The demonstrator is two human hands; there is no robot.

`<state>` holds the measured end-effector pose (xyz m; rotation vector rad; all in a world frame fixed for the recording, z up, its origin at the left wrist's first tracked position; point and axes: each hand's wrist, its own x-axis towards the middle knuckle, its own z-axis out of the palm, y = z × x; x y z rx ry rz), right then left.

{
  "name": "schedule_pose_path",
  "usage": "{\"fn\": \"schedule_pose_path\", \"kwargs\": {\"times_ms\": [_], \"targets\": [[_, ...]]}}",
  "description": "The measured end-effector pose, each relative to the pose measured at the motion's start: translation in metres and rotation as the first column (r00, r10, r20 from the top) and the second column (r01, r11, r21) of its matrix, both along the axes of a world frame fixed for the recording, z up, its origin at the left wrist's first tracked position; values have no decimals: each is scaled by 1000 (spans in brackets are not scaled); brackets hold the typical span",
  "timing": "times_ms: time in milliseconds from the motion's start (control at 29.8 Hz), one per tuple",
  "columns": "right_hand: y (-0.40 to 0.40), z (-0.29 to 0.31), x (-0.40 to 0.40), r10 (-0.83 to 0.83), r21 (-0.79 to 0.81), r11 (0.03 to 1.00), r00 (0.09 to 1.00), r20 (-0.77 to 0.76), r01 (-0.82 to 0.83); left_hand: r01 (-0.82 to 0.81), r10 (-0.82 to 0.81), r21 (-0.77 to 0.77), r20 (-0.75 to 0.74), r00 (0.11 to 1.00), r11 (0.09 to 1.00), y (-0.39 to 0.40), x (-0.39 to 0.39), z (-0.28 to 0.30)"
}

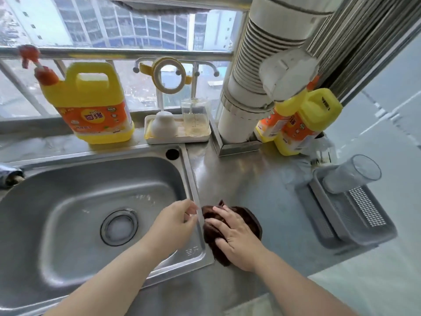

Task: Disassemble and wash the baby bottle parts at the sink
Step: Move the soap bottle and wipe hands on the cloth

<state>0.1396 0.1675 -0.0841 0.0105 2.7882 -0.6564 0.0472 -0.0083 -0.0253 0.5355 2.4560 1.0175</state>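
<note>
Large yellow plastic detergent jug (91, 103) with orange label and red pump: upright on the window ledge, far left.

Stainless steel sink basin (57, 201): set in the worktop, wet, round drain strainer (119, 227) at centre.

Left hand (175, 222): over the sink's right rim, fingers loosely curled, thumb and fingertips drawn close; whether this grip pinches anything cannot be told.

Cream rectangular plastic tray (205, 135): on the ledge behind the sink; carries a white dome-shaped bottle part (164, 124) at left and a clear glass baby bottle body (194, 117), upright, at right. A yellow-and-white ring-topped stand (167, 75) rises behind.

Dark brown cloth (250, 217): bunched on the steel worktop (239, 174) just right of the sink rim.

Right hand (237, 236): resting flat on the cloth, fingers spread; grip open, pressing.

White ribbed duct pipe (257, 76): upright, right of the tray.

Two smaller yellow detergent bottles (300, 124): beside the pipe.

Grey perforated plastic drainer basket (355, 213): far right, a clear plastic cup (350, 176) lying tilted in it.
</note>
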Motion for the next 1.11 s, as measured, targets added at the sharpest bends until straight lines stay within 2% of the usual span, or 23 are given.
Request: {"fn": "schedule_pose_path", "kwargs": {"times_ms": [134, 269, 403, 672, 772, 873, 907, 940, 974, 1007, 1075, 1108], "targets": [[-24, -5, 40, -169, 19, 985, 985, -27, 169, 9, -9, 10, -15, 1000, 1000, -27, 23, 5], [-74, -19, 72, -396, 27, 915, 909, -130, 402, -22, 23, 38, -15, 1000, 999, -74, 47, -1], [-134, -35, 85, -462, 46, 873, 854, -240, 485, -89, 88, 55, 22, 996, 994, -134, 67, -7], [-298, -32, 57, -346, 172, 904, 908, -238, 390, -378, 375, 64, 46, 926, 924, -264, 77, 1], [-357, -26, 51, -276, 140, 945, 949, -152, 297, -472, 470, 41, 52, 881, 881, -308, 75, 3], [-418, -6, 38, -156, -40, 987, 988, 15, 157, -584, 582, 48, 43, 812, 811, -345, 74, 8], [-439, 2, 32, -135, -121, 984, 991, -7, 133, -614, 613, 52, 44, 789, 787, -357, 75, 11], [-451, 14, 29, -119, -289, 948, 991, 58, 131, -637, 636, 52, 35, 771, 769, -370, 76, 14], [-453, 19, 29, -107, -364, 925, 994, 29, 110, -651, 651, 49, 25, 759, 757, -380, 78, 15], [-452, 22, 29, -102, -370, 925, 994, -33, 83, -672, 672, 47, 15, 741, 739, -394, 79, 16], [-438, 24, 29, -53, -292, 956, 972, -227, -16, -714, 715, 64, -1, 699, 698, -418, 81, 18], [-431, 24, 28, 21, -236, 969, 974, -224, -75, -731, 732, 71, 0, 681, 679, -427, 82, 17]]}}
